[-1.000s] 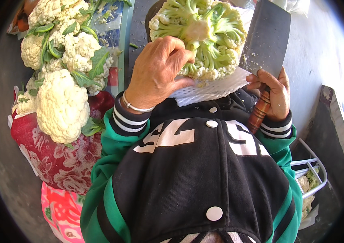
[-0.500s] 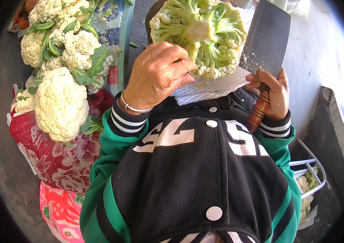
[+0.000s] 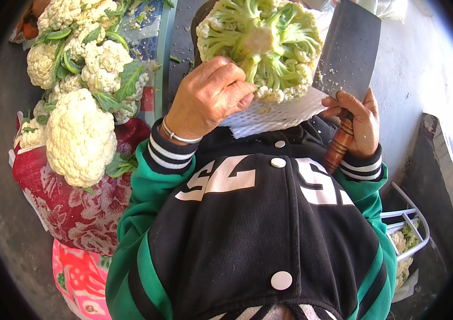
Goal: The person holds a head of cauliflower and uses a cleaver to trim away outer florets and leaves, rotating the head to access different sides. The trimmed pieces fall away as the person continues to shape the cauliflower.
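A trimmed cauliflower [image 3: 261, 42] lies stem side up in front of me, its cut core and pale green stalks showing. My left hand [image 3: 210, 96] is at its near left edge, fingers curled and pinched together against the florets; whatever they pinch is hidden. Under the cauliflower's near side spreads a white foam net sleeve [image 3: 274, 114]. My right hand [image 3: 360, 120] is wrapped around the turned wooden handle of a cleaver [image 3: 349, 45]. The broad dark blade points away from me, right of the cauliflower, with small white crumbs on it.
Several cauliflowers [image 3: 81, 138] with green leaves are heaped at the left, over a red floral cloth [image 3: 88, 213]. Below that is a pink patterned cloth [image 3: 80, 277]. At the right stands a white metal rack [image 3: 413, 218] with cauliflower pieces beside it. Crumbs lie on the grey floor.
My left hand has shifted slightly left, its fingers drawing back a little from the florets. The cauliflower and cleaver have moved very slightly left.
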Tool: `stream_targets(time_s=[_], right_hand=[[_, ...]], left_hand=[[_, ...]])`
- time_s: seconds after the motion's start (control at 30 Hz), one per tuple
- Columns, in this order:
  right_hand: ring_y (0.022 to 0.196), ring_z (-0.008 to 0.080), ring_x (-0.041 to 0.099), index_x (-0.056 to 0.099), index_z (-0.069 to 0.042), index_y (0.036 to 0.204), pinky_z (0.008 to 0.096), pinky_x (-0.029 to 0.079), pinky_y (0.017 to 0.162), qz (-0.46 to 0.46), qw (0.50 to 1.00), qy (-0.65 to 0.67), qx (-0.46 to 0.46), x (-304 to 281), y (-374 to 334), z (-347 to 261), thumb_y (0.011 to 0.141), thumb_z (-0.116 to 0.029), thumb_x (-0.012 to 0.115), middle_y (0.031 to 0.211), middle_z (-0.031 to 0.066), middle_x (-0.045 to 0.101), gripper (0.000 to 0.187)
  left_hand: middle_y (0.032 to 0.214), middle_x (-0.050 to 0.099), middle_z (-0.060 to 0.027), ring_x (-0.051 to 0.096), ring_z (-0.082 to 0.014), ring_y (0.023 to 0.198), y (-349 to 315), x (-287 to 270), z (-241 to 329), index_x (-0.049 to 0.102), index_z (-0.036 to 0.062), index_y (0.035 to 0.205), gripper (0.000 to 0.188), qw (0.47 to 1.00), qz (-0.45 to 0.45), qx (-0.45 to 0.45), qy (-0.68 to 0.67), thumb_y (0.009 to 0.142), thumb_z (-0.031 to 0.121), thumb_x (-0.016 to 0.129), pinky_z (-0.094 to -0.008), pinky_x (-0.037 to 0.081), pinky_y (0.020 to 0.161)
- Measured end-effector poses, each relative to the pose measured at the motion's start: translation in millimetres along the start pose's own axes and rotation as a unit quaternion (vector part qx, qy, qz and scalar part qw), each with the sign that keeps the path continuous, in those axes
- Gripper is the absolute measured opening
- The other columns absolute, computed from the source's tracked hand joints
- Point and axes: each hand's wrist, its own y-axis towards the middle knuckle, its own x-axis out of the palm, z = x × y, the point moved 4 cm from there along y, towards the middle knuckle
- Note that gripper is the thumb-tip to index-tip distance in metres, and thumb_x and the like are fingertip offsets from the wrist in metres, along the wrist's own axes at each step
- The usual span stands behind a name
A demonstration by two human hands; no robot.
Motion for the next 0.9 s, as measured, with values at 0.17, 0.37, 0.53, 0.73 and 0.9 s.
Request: stream_targets(time_s=[0.17, 0.37, 0.53, 0.73, 0.9], right_hand=[[0.078, 0.0283, 0.072, 0.042, 0.005, 0.126, 0.0313, 0.062, 0.062, 0.001, 1.0, -0.001, 0.001, -0.3, -0.2, 0.6, 0.087, 0.008, 0.054, 0.097, 0.0199, 0.065, 0.041], [0.078, 0.0283, 0.072, 0.043, 0.005, 0.125, 0.0312, 0.062, 0.062, -0.001, 1.0, -0.001, 0.005, 0.0, 0.8, 1.7, 0.087, 0.008, 0.054, 0.097, 0.0193, 0.065, 0.04], [0.077, 0.0276, 0.072, 0.044, 0.003, 0.123, 0.0304, 0.062, 0.062, 0.007, 1.0, -0.002, 0.003, 0.2, -0.8, 0.9, 0.087, 0.007, 0.054, 0.095, 0.0176, 0.064, 0.038], [0.077, 0.0268, 0.071, 0.045, 0.002, 0.121, 0.0304, 0.061, 0.061, 0.009, 1.0, -0.023, 0.013, 1.4, 0.3, 0.3, 0.087, 0.007, 0.055, 0.093, 0.0147, 0.063, 0.036], [0.077, 0.0268, 0.071, 0.045, 0.002, 0.121, 0.0309, 0.061, 0.061, 0.018, 0.999, -0.026, 0.016, 0.7, -0.3, 0.6, 0.088, 0.007, 0.054, 0.094, 0.0137, 0.062, 0.035]], left_hand=[[0.085, 0.061, -0.004, 0.065, -0.0237, 0.082, -0.7, 2.2, -3.3, 0.068, 0.0078, 0.085, 0.017, 0.999, 0.037, -0.009, 0.019, 0.071, 0.007, 0.078, -0.0343, 0.055, 0.069], [0.086, 0.061, -0.0052, 0.064, -0.0206, 0.074, 0.2, -2.3, -15.7, 0.066, 0.0075, 0.086, 0.013, 0.992, 0.025, -0.106, -0.064, 0.078, 0.006, 0.076, -0.0313, 0.053, 0.065], [0.087, 0.067, -0.0039, 0.065, -0.0132, 0.072, -7.8, -20.0, -37.0, 0.067, 0.0063, 0.094, 0.01, 0.964, 0.189, -0.176, -0.065, 0.085, 0.005, 0.072, -0.0266, 0.052, 0.065], [0.085, 0.07, -0.0085, 0.069, -0.0233, 0.077, -16.2, -51.9, -57.5, 0.068, 0.0075, 0.109, 0.021, 0.908, 0.255, -0.195, 0.269, 0.088, 0.007, 0.069, -0.0302, 0.054, 0.07], [0.081, 0.071, -0.0065, 0.068, -0.0199, 0.072, -19.1, -42.7, -37.1, 0.074, 0.0095, 0.092, 0.008, 0.96, 0.157, -0.21, 0.094, 0.085, 0.013, 0.074, -0.0282, 0.053, 0.065]])
